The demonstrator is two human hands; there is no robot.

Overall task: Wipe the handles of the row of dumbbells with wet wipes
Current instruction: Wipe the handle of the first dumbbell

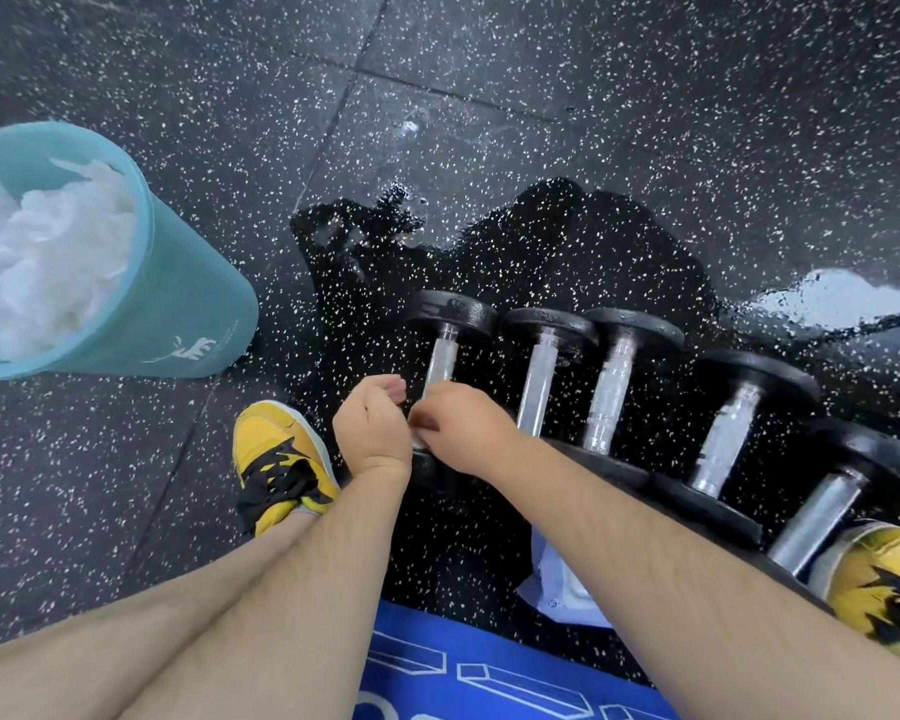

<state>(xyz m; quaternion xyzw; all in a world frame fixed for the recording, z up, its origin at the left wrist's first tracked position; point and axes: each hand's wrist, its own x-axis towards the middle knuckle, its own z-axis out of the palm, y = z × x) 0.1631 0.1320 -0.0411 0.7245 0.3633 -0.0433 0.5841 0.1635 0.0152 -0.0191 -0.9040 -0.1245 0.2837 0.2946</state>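
Several black dumbbells lie side by side on the wet floor, chrome handles pointing away from me. Both hands are at the near end of the leftmost dumbbell's handle [440, 363]. My right hand [458, 433] is closed over that handle, and a sliver of white wet wipe [418, 442] shows under its fingers. My left hand [372, 428] sits just left of it, fingers curled, nothing visible inside them. The other handles [606, 397] to the right are uncovered.
A teal bin [178, 304] full of crumpled white wipes [48, 252] stands at the left. My yellow shoes [281, 459] [879, 579] flank the row. A pale blue wipes pack [557, 584] lies near my right forearm. Water pools on the speckled floor [842, 298].
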